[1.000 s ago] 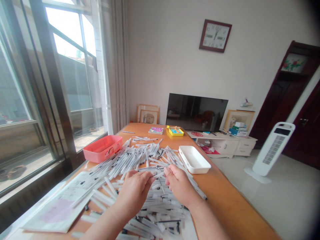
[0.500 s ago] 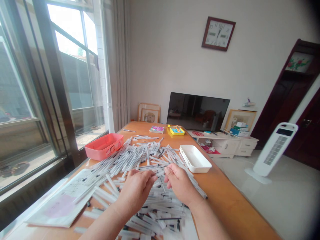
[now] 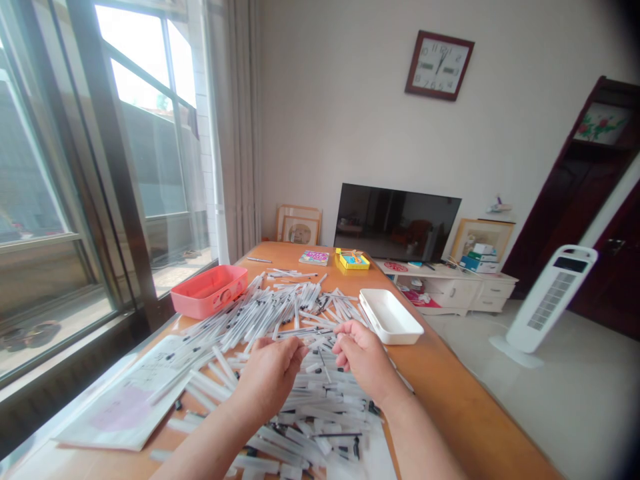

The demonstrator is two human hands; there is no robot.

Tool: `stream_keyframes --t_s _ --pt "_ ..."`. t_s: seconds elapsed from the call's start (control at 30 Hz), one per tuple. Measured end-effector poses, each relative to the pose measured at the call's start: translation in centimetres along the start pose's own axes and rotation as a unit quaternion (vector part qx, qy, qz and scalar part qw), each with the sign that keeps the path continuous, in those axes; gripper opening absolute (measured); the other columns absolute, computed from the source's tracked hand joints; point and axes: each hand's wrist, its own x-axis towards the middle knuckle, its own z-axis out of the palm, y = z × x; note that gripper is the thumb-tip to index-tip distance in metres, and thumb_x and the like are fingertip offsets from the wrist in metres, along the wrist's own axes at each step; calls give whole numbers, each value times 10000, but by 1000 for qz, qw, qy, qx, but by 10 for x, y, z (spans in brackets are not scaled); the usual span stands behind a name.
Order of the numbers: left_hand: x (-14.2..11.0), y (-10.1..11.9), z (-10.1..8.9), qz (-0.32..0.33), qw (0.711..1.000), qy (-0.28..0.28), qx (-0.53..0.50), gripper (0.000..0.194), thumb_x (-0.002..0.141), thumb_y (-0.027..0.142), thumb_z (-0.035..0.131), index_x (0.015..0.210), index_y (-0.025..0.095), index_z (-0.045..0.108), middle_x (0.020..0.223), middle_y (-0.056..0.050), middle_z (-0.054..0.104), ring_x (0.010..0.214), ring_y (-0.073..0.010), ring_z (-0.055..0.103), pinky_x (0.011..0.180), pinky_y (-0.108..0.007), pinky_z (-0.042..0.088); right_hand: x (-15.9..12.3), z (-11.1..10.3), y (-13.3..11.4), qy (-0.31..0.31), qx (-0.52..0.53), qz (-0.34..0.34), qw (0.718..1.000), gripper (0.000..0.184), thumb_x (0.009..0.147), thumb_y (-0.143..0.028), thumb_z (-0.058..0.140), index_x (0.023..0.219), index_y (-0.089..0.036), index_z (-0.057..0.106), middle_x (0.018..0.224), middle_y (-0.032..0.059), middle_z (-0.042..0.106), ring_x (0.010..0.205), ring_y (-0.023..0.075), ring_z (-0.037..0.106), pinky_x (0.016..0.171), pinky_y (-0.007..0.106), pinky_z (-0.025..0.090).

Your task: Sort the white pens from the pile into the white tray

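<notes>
Over a wide heap of translucent pen barrels (image 3: 270, 310), my left hand (image 3: 274, 367) is closed, thumb and fingertips pinched together. Whatever it grips is too small or hidden to make out. My right hand (image 3: 361, 350) faces it from the right, its fingers curled in and thumb against them, the contents also unclear. A short gap separates the two hands. Below that gap lie a thin dark pen refill (image 3: 325, 365) and small black pen parts. More clear barrels and caps (image 3: 280, 447) are strewn under my forearms.
A red plastic basket (image 3: 207, 300) stands at the left edge of the wooden table (image 3: 450, 400). To the right is a white tray (image 3: 393, 323). A printed paper bag (image 3: 125, 407) lies at the near left. Farther back are a yellow box (image 3: 353, 261) and a colourful booklet (image 3: 314, 258).
My hands have moved slightly apart, the right one a little up and to the right. The left hand's fingers have drawn in more tightly.
</notes>
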Motion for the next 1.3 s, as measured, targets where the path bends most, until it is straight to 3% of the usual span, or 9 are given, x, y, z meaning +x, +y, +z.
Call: stream_keyframes --t_s 0.17,0.33,0.5,0.7,0.87,1.03,1.13,1.3 --pt "1 1 -1 -1 1000 5 1 379 1012 421 312 823 245 589 738 -10 689 716 -189 621 822 -334 374 1 1 2 0 -46 15 999 260 850 -343 513 1036 -199 624 696 -24 642 466 114 500 481 239 387" --pt "0 2 -2 6 1000 7 4 371 1011 413 319 826 245 593 744 -8 684 725 -186 616 859 -336 370 -5 6 -3 -22 -33 5 999 276 895 -444 511 827 -195 607 681 -13 657 490 111 526 494 229 382" --pt "0 3 -2 18 1000 8 -1 332 1006 397 346 839 250 592 724 9 674 703 -180 597 867 -341 352 -7 8 -4 -25 1 23 999 233 868 -404 544 799 -189 600 687 -4 674 495 111 535 486 222 369" --pt "1 -1 -6 5 1000 18 13 286 998 375 366 860 252 586 756 16 692 745 -178 622 866 -342 332 1 -1 2 85 6 13 996 216 815 -387 578 745 -184 602 642 2 647 498 121 522 510 238 395" --pt "2 -9 -11 -53 997 28 46 229 976 372 403 884 252 575 796 16 721 771 -187 646 837 -336 330 7 -13 7 192 41 14 980 241 804 -428 601 775 -189 604 692 23 665 528 132 547 510 238 401" --pt "3 -16 -14 -118 990 17 81 235 964 388 403 877 255 576 744 25 710 729 -185 636 832 -355 318 10 -21 8 269 11 -2 963 281 817 -466 578 811 -189 629 748 42 706 566 165 609 533 261 446" --pt "3 -21 -10 -138 986 11 96 219 943 395 435 864 263 590 753 25 708 765 -195 635 826 -367 312 9 -22 9 262 -29 -18 964 264 829 -450 557 820 -196 630 765 38 719 602 183 647 568 268 469" --pt "1 -24 2 -128 984 7 122 214 913 399 476 835 267 627 939 -6 720 936 -240 614 811 -380 317 6 -14 9 207 -124 -44 969 216 834 -400 529 846 -214 637 741 28 715 638 199 660 599 270 454"
